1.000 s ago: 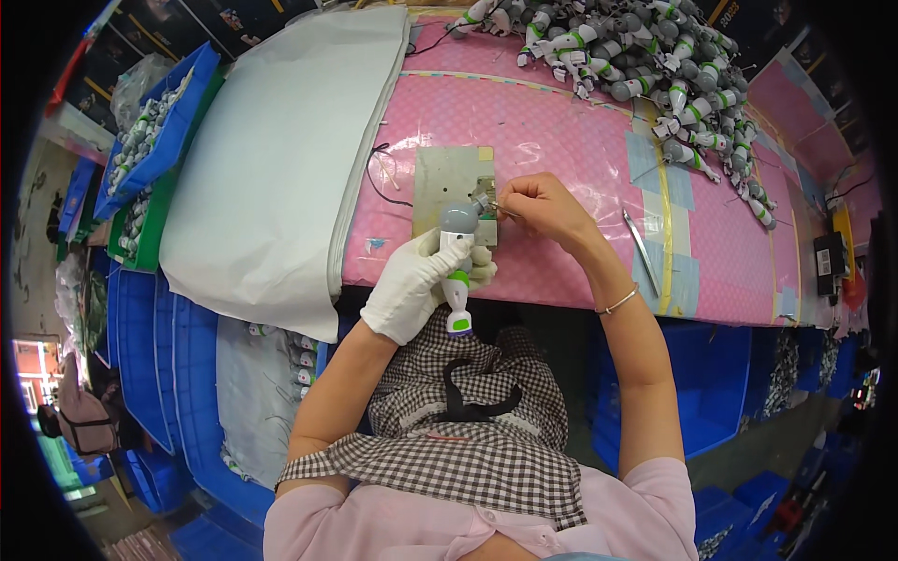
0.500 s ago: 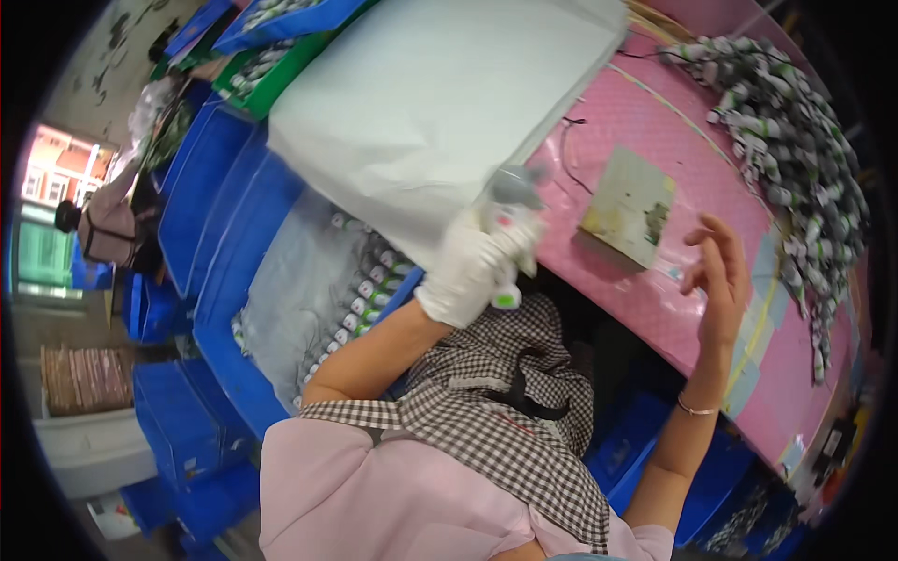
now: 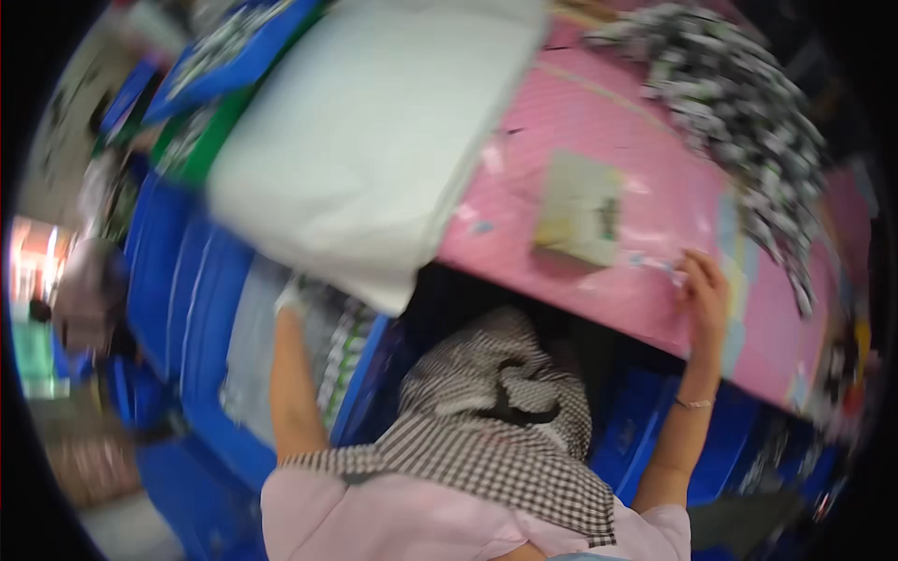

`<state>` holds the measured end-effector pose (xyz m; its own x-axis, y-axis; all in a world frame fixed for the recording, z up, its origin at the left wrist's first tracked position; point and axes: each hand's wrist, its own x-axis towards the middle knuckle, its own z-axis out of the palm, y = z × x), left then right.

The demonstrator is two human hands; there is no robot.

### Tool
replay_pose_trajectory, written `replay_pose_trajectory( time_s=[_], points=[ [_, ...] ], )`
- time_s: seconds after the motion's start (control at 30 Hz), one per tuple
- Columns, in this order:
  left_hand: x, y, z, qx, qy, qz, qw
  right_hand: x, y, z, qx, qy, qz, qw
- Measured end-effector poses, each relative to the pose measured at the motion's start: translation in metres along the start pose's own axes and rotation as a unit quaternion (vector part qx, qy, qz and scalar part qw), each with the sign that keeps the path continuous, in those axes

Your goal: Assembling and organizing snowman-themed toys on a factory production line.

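My left hand [image 3: 291, 296], in a white glove, reaches into a blue bin [image 3: 360, 374] at the left. Motion blur hides its fingers and anything in them. Around it in the bin lie rows of small white, grey and green parts [image 3: 341, 360], beside a greyish plastic sheet [image 3: 245, 360]. My bare right hand [image 3: 703, 297] hovers over or rests on the near edge of the pink-covered table [image 3: 645, 304]; its fingers are loosely bent and apart, with nothing seen in them. A worn, pale yellow-grey block [image 3: 578, 210] sits on the table left of that hand.
A large white sheet [image 3: 374, 131] covers the work surface at upper left. A big heap of grey-and-white parts [image 3: 730, 103] lies at the far right. Green [image 3: 201, 140] and blue trays [image 3: 234, 51] stand at upper left. Another person [image 3: 91, 297] is at the far left.
My left hand has swung left from in front of the white sheet into the bin. The white-and-grey part it held is no longer visible. The view has shifted; my right hand stays near the table edge.
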<state>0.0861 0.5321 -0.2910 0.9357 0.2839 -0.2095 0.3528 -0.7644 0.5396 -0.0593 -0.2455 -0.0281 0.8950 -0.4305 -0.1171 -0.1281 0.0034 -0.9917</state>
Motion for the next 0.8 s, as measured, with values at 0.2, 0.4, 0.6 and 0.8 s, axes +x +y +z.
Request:
replay_pose_trajectory(
  time_s=[0.2,0.4,0.6,0.8],
  points=[
    [-0.047,0.053,0.071,-0.27,0.146,-0.317,0.897,0.035,-0.005,-0.038,0.004,0.129,-0.024,0.991],
    [-0.06,0.113,0.052,-0.036,0.226,-0.222,0.948,0.181,-0.005,-0.075,-0.286,0.272,-0.323,0.86],
    [-0.091,0.184,0.01,-0.225,0.318,-0.055,0.919,0.225,-0.027,-0.031,-0.549,0.241,-0.262,0.756],
    [-0.198,0.384,-0.019,-0.401,0.27,0.19,0.855,0.137,-0.038,-0.008,-0.261,0.287,-0.471,0.792]
  ],
)
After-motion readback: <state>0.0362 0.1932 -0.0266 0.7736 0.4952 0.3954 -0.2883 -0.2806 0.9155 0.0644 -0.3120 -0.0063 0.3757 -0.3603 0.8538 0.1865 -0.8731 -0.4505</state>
